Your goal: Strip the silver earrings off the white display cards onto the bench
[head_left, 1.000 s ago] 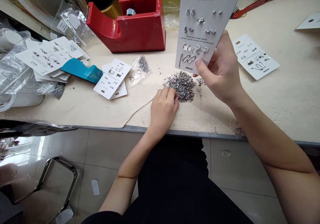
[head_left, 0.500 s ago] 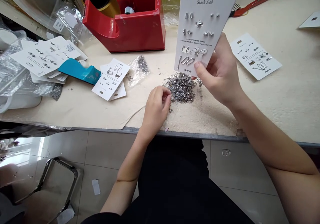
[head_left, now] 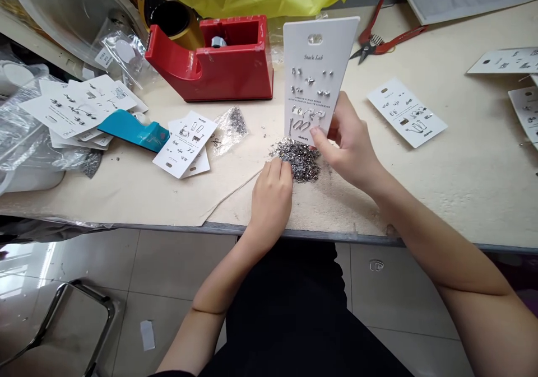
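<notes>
My right hand (head_left: 351, 144) grips the lower right corner of a white earring card (head_left: 315, 69), thumb in front, and holds it upright. Rows of small silver earrings and the words "Stack Lab" show on its face. Below the card's bottom edge lies a pile of small metal pieces (head_left: 305, 167) on the cream table cover. My left hand (head_left: 273, 192) rests palm down at the left side of this pile, its fingers bent together at the pieces. The fingertips are hidden, so what they hold, if anything, cannot be made out.
A red tape dispenser (head_left: 231, 69) stands behind, left of the card. Further left are a teal object (head_left: 130, 130), stacked cards (head_left: 182, 147) and a plastic bag of pieces (head_left: 231, 130). Red-handled pliers (head_left: 372, 46) and a single card (head_left: 407, 112) lie to the right.
The view has shifted, showing more of the table's back. The held card appears lower and further left. My left hand has turned more palm down, its fingertips now hidden at the pile.
</notes>
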The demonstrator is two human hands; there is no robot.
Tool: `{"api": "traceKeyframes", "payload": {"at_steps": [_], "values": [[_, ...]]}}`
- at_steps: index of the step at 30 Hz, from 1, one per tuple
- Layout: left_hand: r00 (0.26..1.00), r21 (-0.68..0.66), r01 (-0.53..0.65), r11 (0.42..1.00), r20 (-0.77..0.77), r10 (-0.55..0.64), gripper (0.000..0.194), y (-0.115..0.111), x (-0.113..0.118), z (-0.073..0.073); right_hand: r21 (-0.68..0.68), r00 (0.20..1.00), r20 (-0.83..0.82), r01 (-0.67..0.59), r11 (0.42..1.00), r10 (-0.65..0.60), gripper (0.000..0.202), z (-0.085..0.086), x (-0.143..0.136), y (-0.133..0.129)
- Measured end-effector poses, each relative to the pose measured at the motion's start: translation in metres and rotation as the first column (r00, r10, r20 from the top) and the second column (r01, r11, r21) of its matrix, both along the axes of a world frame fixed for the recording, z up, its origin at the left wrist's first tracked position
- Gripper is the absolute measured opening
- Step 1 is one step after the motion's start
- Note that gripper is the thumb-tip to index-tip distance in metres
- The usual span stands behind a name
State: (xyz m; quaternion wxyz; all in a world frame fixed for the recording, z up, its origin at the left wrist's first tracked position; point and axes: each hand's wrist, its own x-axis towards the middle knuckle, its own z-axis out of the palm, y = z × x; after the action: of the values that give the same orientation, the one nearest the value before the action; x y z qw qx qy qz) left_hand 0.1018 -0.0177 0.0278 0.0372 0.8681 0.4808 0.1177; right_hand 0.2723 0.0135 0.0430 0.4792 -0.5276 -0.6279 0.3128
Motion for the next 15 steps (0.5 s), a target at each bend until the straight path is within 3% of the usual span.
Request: {"api": "traceKeyframes", "payload": {"at_steps": [5,8,15], "values": [[0.998,0.101,0.029,0.994,-0.062,-0.023,0.018,0.002,0.001,-0.004,-0.014,1.0,0.02,-0.021,1.0,0.022,0.027,-0.002,-0.002,-0.002],[1.0,0.096,0.007,0.995,-0.029,-0.005,0.017,0.005,0.0,-0.004,-0.025,0.999,0.022,-0.034,0.999,0.035,0.028,-0.002,-0.002,-0.002],[0.939,-0.217,-0.003,0.976,0.335,0.078,0.014,0.013,-0.01,0.008,-0.076,0.998,-0.052,-0.034,0.997,0.03,0.023,-0.001,-0.003,-0.001]]}}
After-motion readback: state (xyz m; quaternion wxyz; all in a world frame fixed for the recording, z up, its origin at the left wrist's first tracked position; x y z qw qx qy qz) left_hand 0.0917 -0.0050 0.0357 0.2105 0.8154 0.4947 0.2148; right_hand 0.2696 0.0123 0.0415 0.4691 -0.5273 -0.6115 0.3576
